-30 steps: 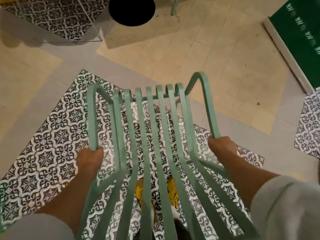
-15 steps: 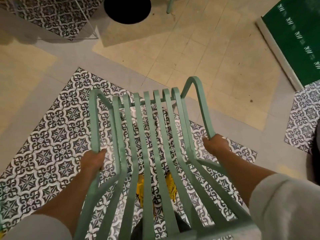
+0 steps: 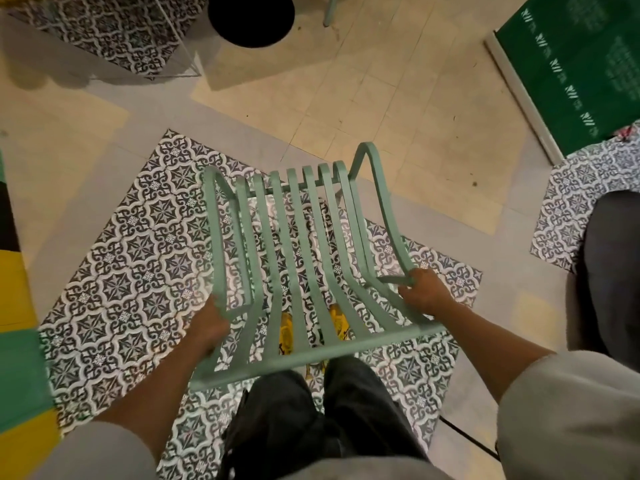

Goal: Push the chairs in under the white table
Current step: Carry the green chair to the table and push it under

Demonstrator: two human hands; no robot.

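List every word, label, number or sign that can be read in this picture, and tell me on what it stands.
No text can be read.
Green board, upper right: pale marks in a slanted row and faint lines that may be text, too blurred to read.
Green slatted chair: no label visible.
Patterned floor tiles: ornament only.

Probably café or shop: patterned tile floor (image 3: 138, 258), green signboard (image 3: 581, 71).
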